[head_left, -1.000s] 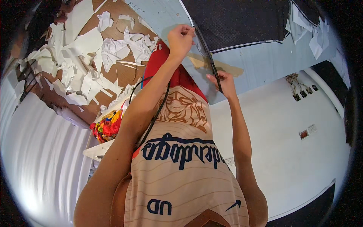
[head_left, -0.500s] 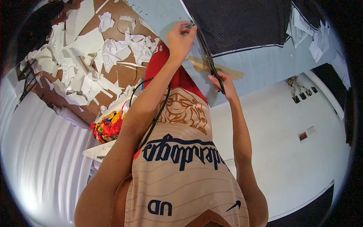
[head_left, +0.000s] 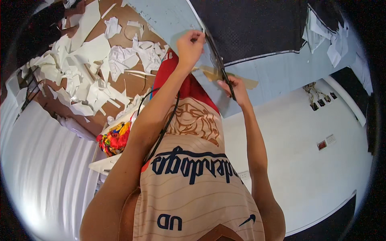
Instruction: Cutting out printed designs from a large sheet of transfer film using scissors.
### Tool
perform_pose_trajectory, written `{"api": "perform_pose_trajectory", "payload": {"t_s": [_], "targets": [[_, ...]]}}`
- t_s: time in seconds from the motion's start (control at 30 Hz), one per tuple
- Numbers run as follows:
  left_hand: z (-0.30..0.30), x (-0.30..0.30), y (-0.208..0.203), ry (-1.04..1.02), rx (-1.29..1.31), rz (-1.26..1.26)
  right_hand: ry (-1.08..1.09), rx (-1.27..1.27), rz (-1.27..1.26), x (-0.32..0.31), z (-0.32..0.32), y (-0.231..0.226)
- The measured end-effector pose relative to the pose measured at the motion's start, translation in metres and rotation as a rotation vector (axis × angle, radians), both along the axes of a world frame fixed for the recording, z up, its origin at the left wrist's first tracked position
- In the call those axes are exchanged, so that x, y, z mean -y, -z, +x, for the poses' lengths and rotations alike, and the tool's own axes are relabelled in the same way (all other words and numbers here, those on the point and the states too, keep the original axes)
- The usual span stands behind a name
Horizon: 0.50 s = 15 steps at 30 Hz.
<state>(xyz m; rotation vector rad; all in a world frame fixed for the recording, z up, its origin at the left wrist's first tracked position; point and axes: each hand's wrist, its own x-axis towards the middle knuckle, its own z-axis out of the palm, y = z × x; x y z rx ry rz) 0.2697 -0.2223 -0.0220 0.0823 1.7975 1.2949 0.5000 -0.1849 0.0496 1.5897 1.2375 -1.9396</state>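
Note:
My left hand [head_left: 189,49] is closed in a pinch beside the upper end of a long, narrow black strip-like thing [head_left: 216,56]. Whatever its fingertips hold is too small to make out. Lower down, my right hand [head_left: 237,91] grips the near end of that same black thing, which slants between the two hands. Its exact kind cannot be told. A large black cloth [head_left: 253,28] with a pale printed edge lies just right of it on the light blue table [head_left: 273,72]. Under the strip, near my right hand, is a tan patch [head_left: 249,82].
White paper and fabric scraps [head_left: 86,84] litter the brown floor at the left. A box [head_left: 100,165] holds crumpled red and yellow cloth [head_left: 114,139]. A black cable [head_left: 171,120] runs past my left arm. White scraps [head_left: 337,50] hang at the table's right.
My left hand has moved slightly toward me and its fingers have closed more. My right hand has shifted a little, still gripping the black strip-like thing. The black cloth has shifted slightly left in view.

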Motion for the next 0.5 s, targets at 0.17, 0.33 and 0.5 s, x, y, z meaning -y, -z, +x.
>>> {"api": "perform_pose_trajectory", "payload": {"t_s": [0.17,0.33,0.5], "targets": [[0.004,0.005,-0.001,0.001,0.021,0.026,-0.008,0.014,0.016,0.004,0.006,0.004],[0.005,0.005,-0.002,0.058,0.08,0.007,0.032,-0.025,0.007,-0.006,-0.001,0.009],[0.011,0.008,-0.001,0.067,0.086,0.012,-0.067,-0.006,0.03,-0.018,-0.012,0.01]]}}
